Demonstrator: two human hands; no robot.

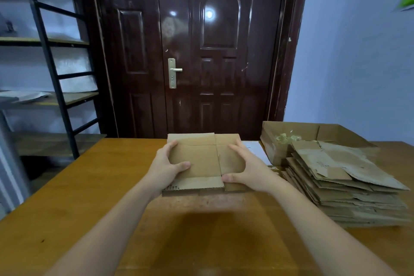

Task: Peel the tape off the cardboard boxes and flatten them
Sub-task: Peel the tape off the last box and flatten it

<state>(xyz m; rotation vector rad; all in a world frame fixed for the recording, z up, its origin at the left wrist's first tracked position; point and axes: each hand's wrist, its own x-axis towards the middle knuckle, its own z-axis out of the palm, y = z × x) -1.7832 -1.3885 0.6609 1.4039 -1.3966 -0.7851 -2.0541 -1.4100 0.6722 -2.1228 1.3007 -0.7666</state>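
Holding the flattened cardboard box [201, 159] from both sides, you keep it over the wooden surface [78, 197], near its far middle. Your left hand [167, 167] grasps the left edge, thumb on top. Your right hand [248, 169] grasps the right edge in the same way. The box's long axis runs away from you, toward the dark door [201, 51]. A stack of flattened boxes [349, 186] lies at your right.

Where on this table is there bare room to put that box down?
The left part of the table, beside the left hand, is bare. The right side is crowded: a stack of flattened cardboard with an open box behind it.
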